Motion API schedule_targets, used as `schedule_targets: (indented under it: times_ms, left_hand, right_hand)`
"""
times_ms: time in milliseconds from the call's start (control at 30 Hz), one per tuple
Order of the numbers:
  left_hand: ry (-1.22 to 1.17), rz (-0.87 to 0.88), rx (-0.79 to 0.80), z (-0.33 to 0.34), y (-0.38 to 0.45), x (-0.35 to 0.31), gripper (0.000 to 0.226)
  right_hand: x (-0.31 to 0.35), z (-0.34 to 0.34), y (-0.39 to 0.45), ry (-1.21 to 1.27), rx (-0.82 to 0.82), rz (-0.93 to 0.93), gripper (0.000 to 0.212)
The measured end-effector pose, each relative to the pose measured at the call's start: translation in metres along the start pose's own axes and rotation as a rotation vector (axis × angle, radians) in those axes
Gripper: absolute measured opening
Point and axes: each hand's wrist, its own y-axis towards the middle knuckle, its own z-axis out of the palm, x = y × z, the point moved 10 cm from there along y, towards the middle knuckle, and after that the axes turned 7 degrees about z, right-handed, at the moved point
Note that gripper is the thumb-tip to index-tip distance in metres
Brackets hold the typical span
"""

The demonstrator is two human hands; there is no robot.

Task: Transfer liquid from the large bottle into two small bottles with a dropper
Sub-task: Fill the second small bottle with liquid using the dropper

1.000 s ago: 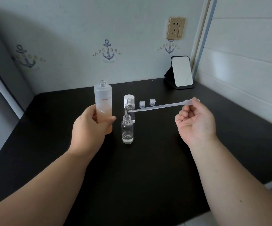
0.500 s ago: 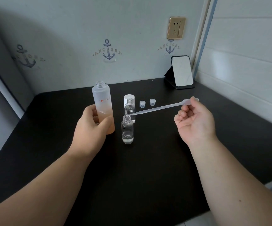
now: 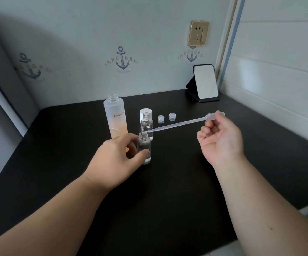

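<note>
Dropper (image 3: 177, 124) tip is parked right at the mouth of the near small bottle (image 3: 144, 148), so the step in hand looks like the squeeze-out into that bottle. The right hand (image 3: 221, 137) has its grip pinched on the bulb end, up and off to the right, while the left hand (image 3: 116, 154) has its thumb and fingers curled round the near small bottle, which stands upright on the black tabletop (image 3: 186, 191). Long axis of the dropper runs nearly level — bulb high on the right, tip sloping down to the left and a bit toward the person. That's pretty shallow, so the next move probably calls for tilting it steeper, getting the tip properly inside the neck, then a gentle squeeze of the bulb. Can't tell how much liquid is in the stem. The large bottle (image 3: 115, 117), frosted and open-topped with peachy liquid in its lower part, stands just behind the left hand, untouched. The far small bottle (image 3: 146, 126) sits right behind the near one with some clear liquid in it — a white cap (image 3: 145, 111) stands behind it, and two small caps (image 3: 166, 118) lie to the right.
</note>
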Motion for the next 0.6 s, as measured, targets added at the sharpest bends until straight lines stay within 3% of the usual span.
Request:
schedule_targets:
  times_ms: [167, 367, 600]
  left_hand:
    - [0.028, -0.005, 0.040, 0.007, 0.003, 0.002, 0.043]
    - [-0.034, -0.030, 0.096, 0.018, 0.004, 0.006, 0.029]
    - [-0.034, -0.012, 0.082, 0.017, 0.004, 0.012, 0.040]
  right_hand:
    - [0.002, 0.002, -0.001, -0.015, 0.023, -0.010, 0.032]
    - [0.003, 0.000, -0.001, -0.026, 0.000, -0.016, 0.028]
    - [0.009, 0.003, -0.003, -0.040, 0.025, -0.060, 0.028]
